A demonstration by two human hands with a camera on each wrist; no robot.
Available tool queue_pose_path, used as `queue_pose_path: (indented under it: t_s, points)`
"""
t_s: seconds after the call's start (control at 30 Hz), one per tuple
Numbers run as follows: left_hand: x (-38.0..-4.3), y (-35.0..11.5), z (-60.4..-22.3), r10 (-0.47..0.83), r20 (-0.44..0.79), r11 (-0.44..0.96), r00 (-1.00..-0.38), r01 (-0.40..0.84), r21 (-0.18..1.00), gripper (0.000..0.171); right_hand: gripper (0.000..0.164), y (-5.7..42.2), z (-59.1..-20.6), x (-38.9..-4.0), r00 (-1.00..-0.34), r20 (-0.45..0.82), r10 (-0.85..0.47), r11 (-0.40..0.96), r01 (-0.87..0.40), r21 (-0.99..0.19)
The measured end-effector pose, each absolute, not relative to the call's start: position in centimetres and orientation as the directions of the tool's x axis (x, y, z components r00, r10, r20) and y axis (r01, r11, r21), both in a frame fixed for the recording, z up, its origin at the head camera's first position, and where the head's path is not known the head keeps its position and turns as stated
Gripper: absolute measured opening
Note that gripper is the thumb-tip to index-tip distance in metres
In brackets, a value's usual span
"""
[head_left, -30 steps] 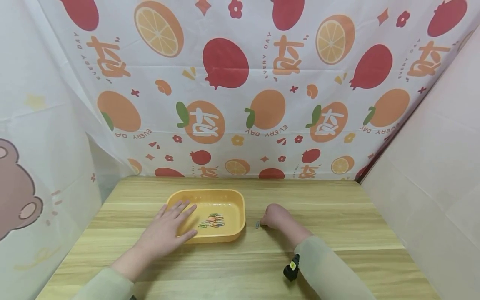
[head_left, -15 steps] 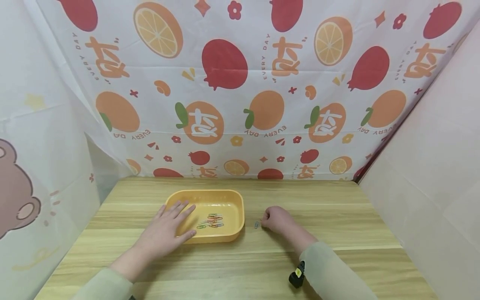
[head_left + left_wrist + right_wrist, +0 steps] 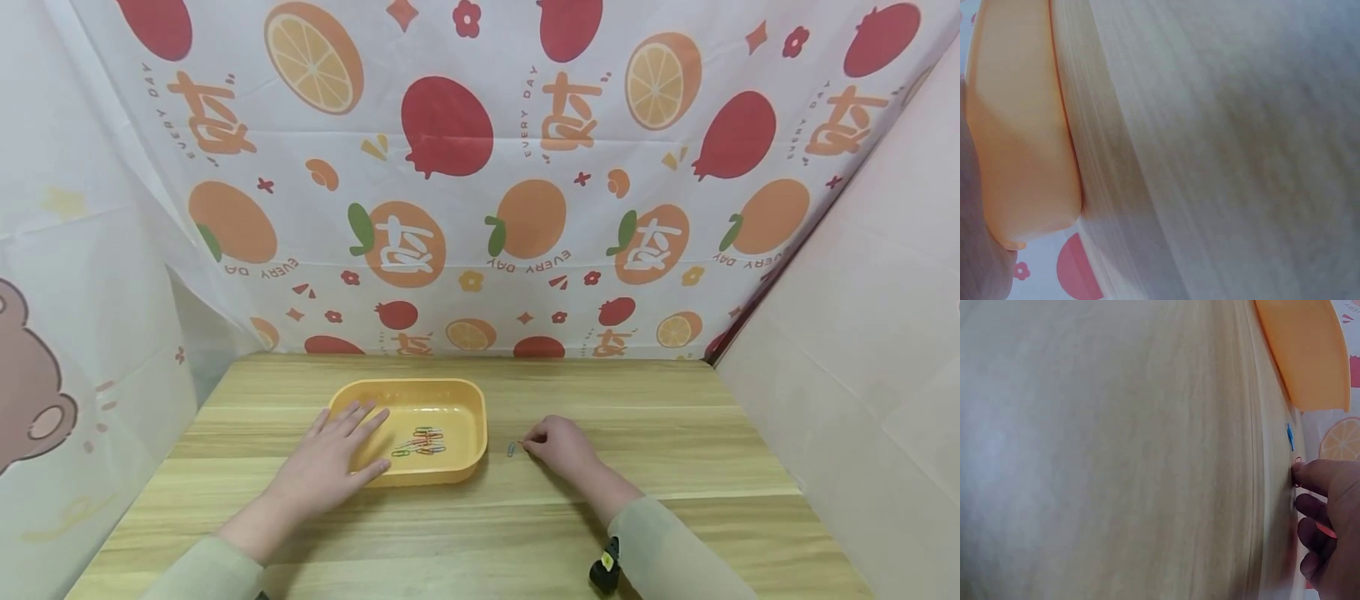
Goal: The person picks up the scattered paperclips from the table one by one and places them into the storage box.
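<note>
My left hand point(image 3: 322, 458) rests over the left end of a yellow plastic tray point(image 3: 465, 476), fingers spread and straight. Inside the tray lies a small heap of coloured paper clips point(image 3: 424, 442). To the right of the tray, my right hand point(image 3: 564, 448) pinches a red paper clip point(image 3: 1299, 459) between thumb and forefinger, low over the table. The other fingers are curled under. Just left of those fingertips, a blue paper clip point(image 3: 512, 449) lies on the wood. The left wrist view shows the tray's outer side wall point(image 3: 1019, 125) and little of the hand.
A wood-grain table point(image 3: 450, 542) spreads under everything. Behind it hangs a white cloth point(image 3: 480, 292) printed with fruit, and pale cloth panels close in the left and right sides. A black wrist device point(image 3: 604, 568) is strapped at the right sleeve.
My right hand has drawn slightly back and lifted a little from beside the blue paper clip, with the red clip now showing at its fingertips. The left hand stays on the tray.
</note>
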State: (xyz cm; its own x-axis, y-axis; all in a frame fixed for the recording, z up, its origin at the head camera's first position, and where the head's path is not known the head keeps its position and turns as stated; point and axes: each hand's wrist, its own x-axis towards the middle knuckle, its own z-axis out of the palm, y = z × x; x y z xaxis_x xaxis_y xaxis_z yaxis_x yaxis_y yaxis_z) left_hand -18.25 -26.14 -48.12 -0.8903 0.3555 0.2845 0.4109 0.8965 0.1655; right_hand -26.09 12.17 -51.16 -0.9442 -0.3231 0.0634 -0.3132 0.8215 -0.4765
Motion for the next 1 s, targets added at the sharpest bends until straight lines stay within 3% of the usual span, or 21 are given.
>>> queue_pose_path:
  t_s: [1.0]
  points:
    - [-18.29,-26.08,-47.94,0.359,0.273,0.899,-0.892,0.410,0.155,0.076,0.009,12.60,-50.54,-26.21,-0.972,0.084,-0.217,0.758,-0.222,-0.614]
